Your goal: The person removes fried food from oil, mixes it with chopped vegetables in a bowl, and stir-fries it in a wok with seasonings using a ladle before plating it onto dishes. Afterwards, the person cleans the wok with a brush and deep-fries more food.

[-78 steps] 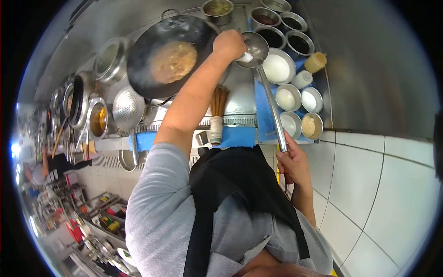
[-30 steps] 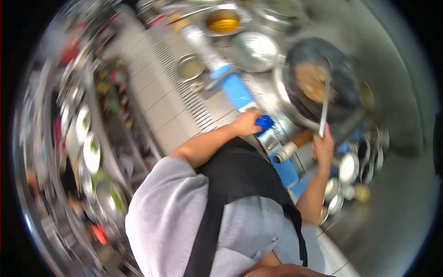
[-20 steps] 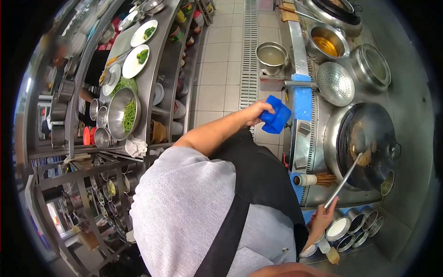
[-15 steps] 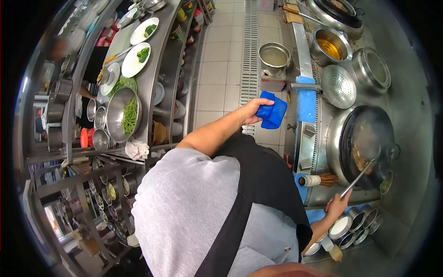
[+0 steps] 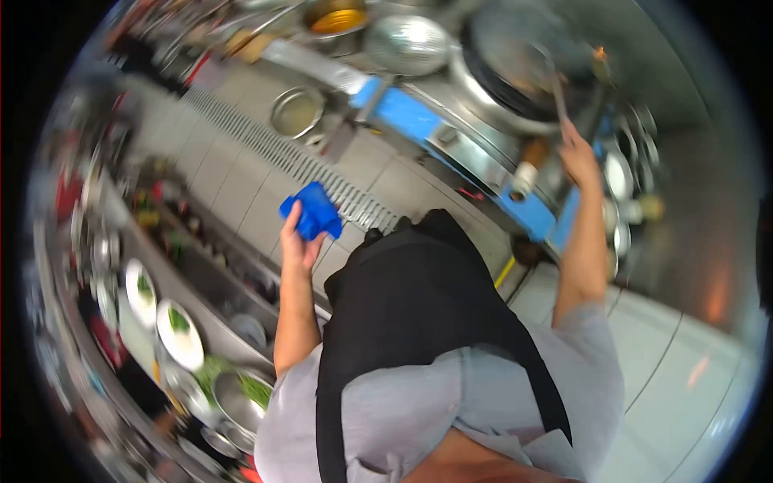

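A folded blue cloth (image 5: 312, 211) is gripped in my left hand (image 5: 299, 241), over the floor grate left of the black apron. My right hand (image 5: 578, 158) is closed round the handle of a metal ladle (image 5: 559, 98) at the upper right. The ladle's bowl is inside a dark wok (image 5: 511, 60), where smoke and motion blur hide most of the food. A small orange flame (image 5: 600, 55) shows at the wok's right side. Below the wok, a bamboo brush with a pale wrapped handle (image 5: 523, 181) lies on the stove edge.
A perforated strainer (image 5: 407, 44) and a pot of orange liquid (image 5: 334, 16) stand left of the wok. Seasoning bowls (image 5: 618, 175) line the right. A metal pot (image 5: 296, 113) is beside the floor grate (image 5: 266, 149). White plates (image 5: 179, 334) with greens sit on the left counter.
The view has swung round, so the stove now lies across the top. My left hand still holds the blue cloth and my right hand the ladle. A flame now shows beside the wok.
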Available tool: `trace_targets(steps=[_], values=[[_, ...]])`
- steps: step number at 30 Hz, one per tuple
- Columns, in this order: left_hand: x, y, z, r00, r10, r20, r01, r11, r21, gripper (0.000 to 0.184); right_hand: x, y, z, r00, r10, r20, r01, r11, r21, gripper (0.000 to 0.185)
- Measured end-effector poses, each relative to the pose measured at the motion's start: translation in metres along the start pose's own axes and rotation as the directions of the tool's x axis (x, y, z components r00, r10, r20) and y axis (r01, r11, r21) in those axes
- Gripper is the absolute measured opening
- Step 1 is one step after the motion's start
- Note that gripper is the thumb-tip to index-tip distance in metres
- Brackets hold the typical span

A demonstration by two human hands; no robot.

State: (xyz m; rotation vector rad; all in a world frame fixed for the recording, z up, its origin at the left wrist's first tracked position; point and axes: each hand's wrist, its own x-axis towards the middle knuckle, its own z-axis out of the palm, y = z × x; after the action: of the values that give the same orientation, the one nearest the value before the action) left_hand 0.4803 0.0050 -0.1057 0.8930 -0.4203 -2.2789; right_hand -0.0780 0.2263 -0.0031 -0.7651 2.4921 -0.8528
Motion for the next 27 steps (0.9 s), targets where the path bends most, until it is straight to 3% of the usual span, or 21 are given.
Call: trace_targets(steps=[1,2,3,6,9,12,17,20,21,24,27], values=[[0.001,-0.001,-0.004,1.0,-0.013,-0.015,0.014,1.0,0.007,0.053,0.007,-0.007,0.015,0.995,0.074,-0.061,-0.071,0.996,0.051,0.069],[0.004,0.001,-0.006,0.999,-0.008,-0.037,0.008,1.0,0.011,0.052,0.021,0.011,0.031,0.996,0.027,-0.087,-0.008,0.978,0.207,0.074],[0.004,0.001,-0.003,0.999,-0.029,-0.027,0.03,0.999,0.037,0.05,-0.001,-0.021,0.034,0.992,0.106,-0.073,-0.086,0.968,0.237,0.075],[0.005,0.008,-0.005,0.996,-0.083,0.015,0.081,0.99,0.116,0.048,-0.051,-0.03,0.022,0.998,0.053,-0.042,-0.048,0.992,0.113,0.07],[0.014,0.006,0.002,0.992,-0.126,-0.01,0.126,0.98,0.151,0.047,-0.08,-0.018,-0.008,0.989,0.029,0.147,-0.051,0.988,0.149,0.074],[0.027,-0.006,0.018,0.988,-0.14,-0.063,0.149,0.973,0.176,0.046,-0.06,-0.023,-0.007,0.997,0.082,-0.013,-0.082,0.996,-0.046,0.07],[0.04,-0.022,0.062,0.987,-0.135,-0.092,0.155,0.95,0.271,0.048,-0.016,0.006,0.032,0.943,0.283,-0.173,-0.2,0.901,0.385,0.076],[0.05,-0.038,0.077,0.983,-0.152,-0.105,0.175,0.947,0.27,0.048,-0.002,0.002,0.057,0.931,0.287,-0.224,-0.18,0.898,0.401,0.075],[0.057,-0.045,0.077,0.982,-0.16,-0.101,0.183,0.94,0.287,0.049,0.005,0.007,0.055,0.956,0.242,-0.165,-0.159,0.903,0.399,0.075],[0.066,-0.056,0.096,0.982,-0.154,-0.108,0.182,0.924,0.336,0.048,0.024,0.034,0.025,0.992,0.124,0.023,-0.11,0.757,0.644,0.076],[0.071,-0.063,0.122,0.987,-0.125,-0.105,0.152,0.938,0.312,0.042,0.033,0.026,0.021,0.979,0.179,-0.101,-0.096,0.833,0.544,0.076]])
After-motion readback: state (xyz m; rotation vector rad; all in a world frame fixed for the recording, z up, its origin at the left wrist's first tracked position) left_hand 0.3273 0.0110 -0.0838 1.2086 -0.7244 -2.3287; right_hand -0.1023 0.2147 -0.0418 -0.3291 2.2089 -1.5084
